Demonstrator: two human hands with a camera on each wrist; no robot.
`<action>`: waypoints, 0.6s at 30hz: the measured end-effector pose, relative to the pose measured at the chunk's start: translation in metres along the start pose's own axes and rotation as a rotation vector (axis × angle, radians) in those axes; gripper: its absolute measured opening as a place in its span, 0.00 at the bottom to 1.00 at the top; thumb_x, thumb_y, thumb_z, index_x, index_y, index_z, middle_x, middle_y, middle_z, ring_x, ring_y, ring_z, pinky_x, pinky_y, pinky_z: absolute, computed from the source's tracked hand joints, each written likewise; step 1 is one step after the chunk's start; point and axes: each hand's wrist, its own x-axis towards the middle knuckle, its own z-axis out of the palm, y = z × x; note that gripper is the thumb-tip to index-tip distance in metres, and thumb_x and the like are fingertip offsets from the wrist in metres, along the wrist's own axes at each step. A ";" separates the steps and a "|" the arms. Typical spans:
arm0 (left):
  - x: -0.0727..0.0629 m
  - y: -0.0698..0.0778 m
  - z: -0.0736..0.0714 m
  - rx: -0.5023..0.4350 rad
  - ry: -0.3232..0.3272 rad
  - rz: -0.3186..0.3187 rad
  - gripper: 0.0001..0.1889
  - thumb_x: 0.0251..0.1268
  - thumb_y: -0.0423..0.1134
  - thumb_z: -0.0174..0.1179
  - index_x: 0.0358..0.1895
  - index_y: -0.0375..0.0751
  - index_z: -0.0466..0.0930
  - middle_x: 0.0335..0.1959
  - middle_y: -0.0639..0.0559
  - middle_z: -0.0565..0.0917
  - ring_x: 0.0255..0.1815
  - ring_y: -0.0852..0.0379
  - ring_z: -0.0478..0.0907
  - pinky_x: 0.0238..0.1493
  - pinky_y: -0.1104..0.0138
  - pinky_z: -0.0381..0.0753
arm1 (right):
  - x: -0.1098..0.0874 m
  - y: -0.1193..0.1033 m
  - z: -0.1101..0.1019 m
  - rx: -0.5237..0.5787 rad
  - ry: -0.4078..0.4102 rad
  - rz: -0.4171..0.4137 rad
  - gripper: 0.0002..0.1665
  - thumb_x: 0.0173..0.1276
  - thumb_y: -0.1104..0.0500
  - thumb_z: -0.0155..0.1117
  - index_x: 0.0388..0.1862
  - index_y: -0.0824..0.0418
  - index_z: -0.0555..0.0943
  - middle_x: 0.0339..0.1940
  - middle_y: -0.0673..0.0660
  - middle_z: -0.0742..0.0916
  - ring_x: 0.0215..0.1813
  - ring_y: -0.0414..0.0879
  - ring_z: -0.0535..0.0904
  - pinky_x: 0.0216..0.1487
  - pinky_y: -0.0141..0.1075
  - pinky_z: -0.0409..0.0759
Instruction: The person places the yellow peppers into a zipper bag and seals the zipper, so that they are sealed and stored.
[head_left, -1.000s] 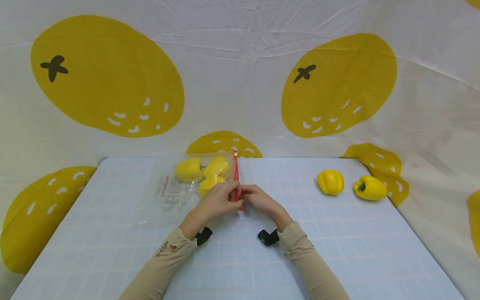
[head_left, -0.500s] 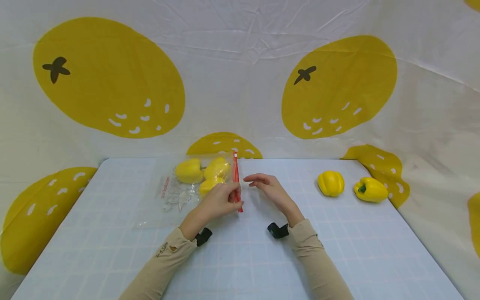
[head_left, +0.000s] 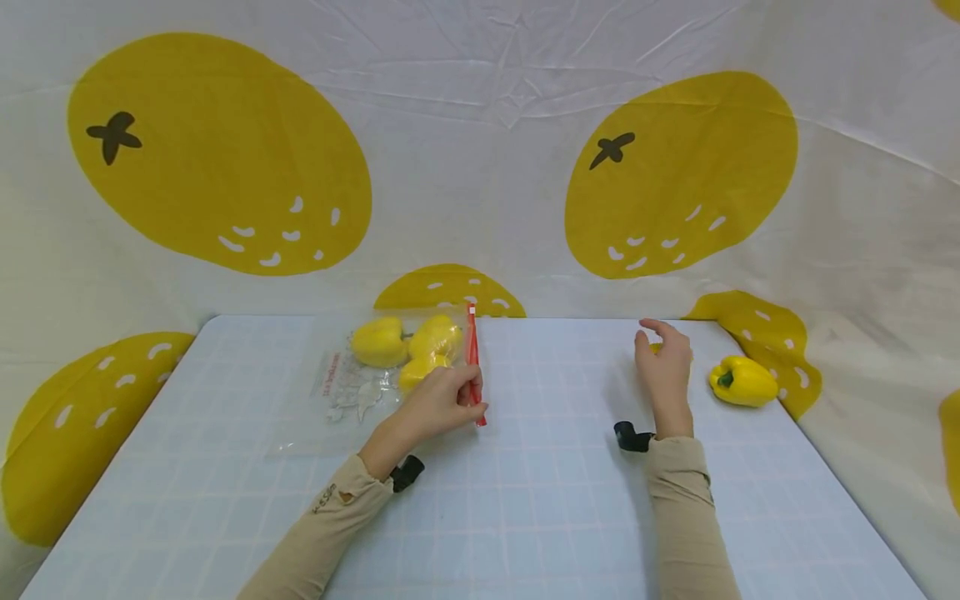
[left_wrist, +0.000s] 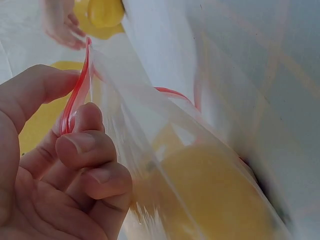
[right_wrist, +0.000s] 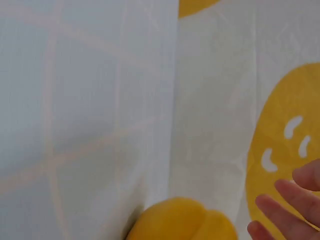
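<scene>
My left hand (head_left: 442,396) pinches the red zip edge (head_left: 472,342) of a clear zip bag, thumb on one side and fingers curled on the other. The mouth of the bag gapes in the left wrist view. Inside the clear zip bag (head_left: 300,425) lie 3 yellow bell peppers (head_left: 377,342). My right hand (head_left: 664,371) hovers over another yellow bell pepper (right_wrist: 175,220), its fingers apart and holding nothing. That pepper is mostly hidden behind the hand in the head view.
One more yellow bell pepper (head_left: 742,381) lies to the right of my right hand, by the table's right edge. A pale checked cloth covers the table (head_left: 487,517). Behind it hangs a white curtain (head_left: 465,167) printed with big yellow fruit.
My right hand has let go of the bag's red edge and moved right to the nearer loose pepper. The left hand keeps its pinch on the bag.
</scene>
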 end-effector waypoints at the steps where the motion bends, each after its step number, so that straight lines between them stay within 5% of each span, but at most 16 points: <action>1: 0.000 0.000 0.000 0.000 0.000 -0.001 0.12 0.56 0.35 0.70 0.28 0.45 0.73 0.17 0.59 0.69 0.19 0.63 0.64 0.23 0.72 0.64 | 0.001 0.006 -0.004 -0.016 0.020 0.025 0.23 0.76 0.55 0.52 0.64 0.63 0.77 0.67 0.65 0.76 0.67 0.64 0.63 0.68 0.57 0.56; 11: -0.001 0.001 -0.001 -0.004 -0.006 -0.008 0.11 0.57 0.36 0.70 0.28 0.44 0.73 0.17 0.59 0.70 0.19 0.63 0.65 0.23 0.71 0.64 | 0.005 0.044 -0.014 -0.111 -0.115 0.195 0.36 0.73 0.49 0.54 0.75 0.61 0.63 0.72 0.73 0.65 0.69 0.70 0.57 0.68 0.62 0.54; 18: -0.001 0.001 -0.002 -0.009 -0.014 -0.010 0.11 0.57 0.36 0.70 0.28 0.44 0.74 0.17 0.59 0.70 0.19 0.62 0.65 0.23 0.71 0.64 | 0.004 0.051 -0.013 -0.097 -0.150 0.221 0.38 0.72 0.48 0.56 0.78 0.57 0.60 0.69 0.73 0.65 0.67 0.68 0.60 0.67 0.62 0.59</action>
